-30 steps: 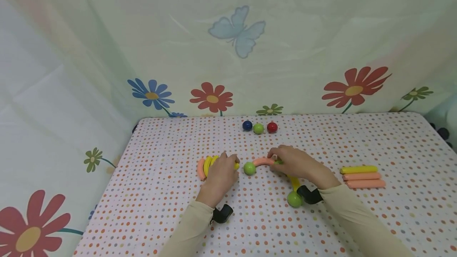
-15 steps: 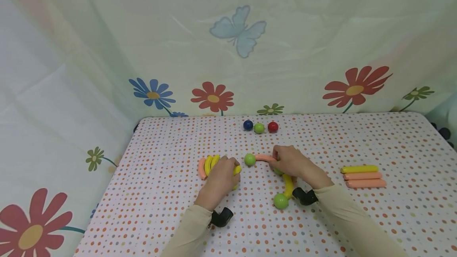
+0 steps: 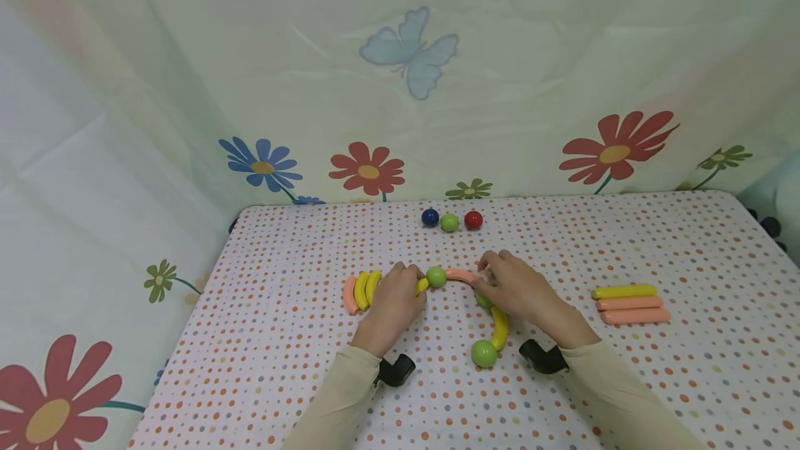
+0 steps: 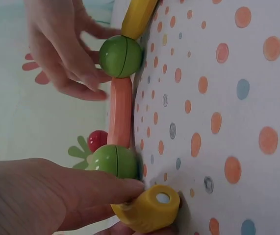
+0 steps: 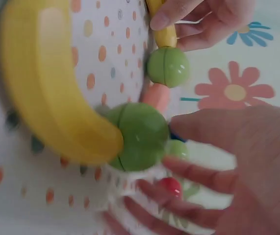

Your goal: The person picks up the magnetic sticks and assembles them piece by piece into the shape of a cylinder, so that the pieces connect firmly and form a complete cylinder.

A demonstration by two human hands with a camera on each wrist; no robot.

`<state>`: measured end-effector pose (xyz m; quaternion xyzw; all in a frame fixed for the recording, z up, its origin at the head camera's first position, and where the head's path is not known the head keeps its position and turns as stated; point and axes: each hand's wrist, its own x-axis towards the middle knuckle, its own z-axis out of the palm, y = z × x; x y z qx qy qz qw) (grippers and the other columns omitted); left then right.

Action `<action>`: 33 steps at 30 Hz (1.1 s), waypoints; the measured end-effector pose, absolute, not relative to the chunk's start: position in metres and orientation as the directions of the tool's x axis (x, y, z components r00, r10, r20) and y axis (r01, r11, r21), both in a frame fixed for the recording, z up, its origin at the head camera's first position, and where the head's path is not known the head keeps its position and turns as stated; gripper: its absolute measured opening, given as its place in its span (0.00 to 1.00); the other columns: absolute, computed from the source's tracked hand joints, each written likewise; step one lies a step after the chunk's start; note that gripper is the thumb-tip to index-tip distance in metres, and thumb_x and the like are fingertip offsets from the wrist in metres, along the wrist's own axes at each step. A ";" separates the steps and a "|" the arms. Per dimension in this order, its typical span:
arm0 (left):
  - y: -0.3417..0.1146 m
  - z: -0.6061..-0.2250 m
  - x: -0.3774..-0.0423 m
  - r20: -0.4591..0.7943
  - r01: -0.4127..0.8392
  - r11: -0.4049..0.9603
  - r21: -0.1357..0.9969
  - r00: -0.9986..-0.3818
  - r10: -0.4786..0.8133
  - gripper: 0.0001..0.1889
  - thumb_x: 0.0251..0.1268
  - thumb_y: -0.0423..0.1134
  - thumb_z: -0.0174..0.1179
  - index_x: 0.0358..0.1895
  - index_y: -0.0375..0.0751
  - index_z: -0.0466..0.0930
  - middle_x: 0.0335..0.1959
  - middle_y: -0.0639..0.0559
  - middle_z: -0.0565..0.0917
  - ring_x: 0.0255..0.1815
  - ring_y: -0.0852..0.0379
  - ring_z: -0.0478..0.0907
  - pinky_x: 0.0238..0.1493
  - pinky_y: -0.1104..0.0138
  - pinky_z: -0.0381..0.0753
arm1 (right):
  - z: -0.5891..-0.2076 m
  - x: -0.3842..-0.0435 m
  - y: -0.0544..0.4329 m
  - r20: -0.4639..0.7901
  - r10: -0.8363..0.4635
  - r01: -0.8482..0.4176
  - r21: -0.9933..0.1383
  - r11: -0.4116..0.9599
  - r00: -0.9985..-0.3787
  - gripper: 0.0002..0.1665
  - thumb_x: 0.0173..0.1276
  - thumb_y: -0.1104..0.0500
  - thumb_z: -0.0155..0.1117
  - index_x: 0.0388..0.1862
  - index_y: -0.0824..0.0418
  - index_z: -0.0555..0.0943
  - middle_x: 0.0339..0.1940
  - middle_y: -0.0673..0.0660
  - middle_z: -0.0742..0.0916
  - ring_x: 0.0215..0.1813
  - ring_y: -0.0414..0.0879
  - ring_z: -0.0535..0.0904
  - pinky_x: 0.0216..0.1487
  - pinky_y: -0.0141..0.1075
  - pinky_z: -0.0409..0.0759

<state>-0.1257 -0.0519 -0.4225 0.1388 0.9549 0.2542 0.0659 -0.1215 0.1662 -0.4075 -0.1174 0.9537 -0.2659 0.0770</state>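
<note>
My left hand (image 3: 392,301) pinches a curved yellow stick (image 4: 154,210) between thumb and fingers; a round silvery disc shows in its near end. Its far end meets a green ball (image 3: 436,277). From that ball a curved pink stick (image 3: 461,275) runs right to a second green ball (image 5: 140,137). Another curved yellow stick (image 3: 500,328) leads from there toward the front, ending at a third green ball (image 3: 484,353). Beside the second ball, my right hand (image 3: 515,287) has its fingers spread, gripping nothing.
Left of my left hand lie a curved pink stick (image 3: 351,295) and curved yellow sticks (image 3: 361,290). A blue ball (image 3: 430,217), a green ball (image 3: 449,222) and a red ball (image 3: 473,220) sit at the back. Straight yellow (image 3: 623,291) and pink sticks (image 3: 634,315) lie at right.
My left hand has brought its yellow stick up to the first green ball. The right-hand yellow stick and front ball have swung left. My right hand's fingers have loosened from the chain.
</note>
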 end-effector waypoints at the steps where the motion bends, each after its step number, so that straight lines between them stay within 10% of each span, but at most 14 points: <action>1: -0.053 -0.423 -0.126 -0.055 0.232 0.828 0.511 -0.952 0.301 0.13 0.69 0.32 0.68 0.53 0.31 0.85 0.44 0.43 0.82 0.38 0.52 0.77 0.42 0.62 0.81 | -0.405 -0.118 0.167 -0.036 -0.288 -0.228 -0.516 0.826 -0.957 0.14 0.76 0.56 0.68 0.49 0.67 0.81 0.40 0.60 0.82 0.37 0.51 0.78 0.35 0.44 0.80; 13: -0.066 -0.422 -0.134 -0.134 0.141 0.701 0.699 -0.937 0.322 0.12 0.71 0.34 0.69 0.54 0.35 0.84 0.43 0.48 0.84 0.42 0.56 0.78 0.43 0.64 0.80 | -0.401 -0.076 0.183 -0.028 -0.774 -0.646 -0.532 0.547 -0.632 0.24 0.55 0.66 0.83 0.48 0.47 0.85 0.48 0.42 0.79 0.48 0.37 0.77 0.48 0.39 0.83; 33: -0.070 -0.423 -0.144 -0.183 0.114 0.677 0.727 -0.918 0.351 0.11 0.72 0.34 0.68 0.54 0.37 0.84 0.34 0.51 0.80 0.26 0.60 0.73 0.25 0.72 0.72 | -0.415 -0.088 0.131 0.082 -0.715 -0.648 -0.504 0.571 -0.694 0.18 0.60 0.65 0.80 0.49 0.65 0.87 0.44 0.52 0.85 0.40 0.36 0.78 0.42 0.33 0.82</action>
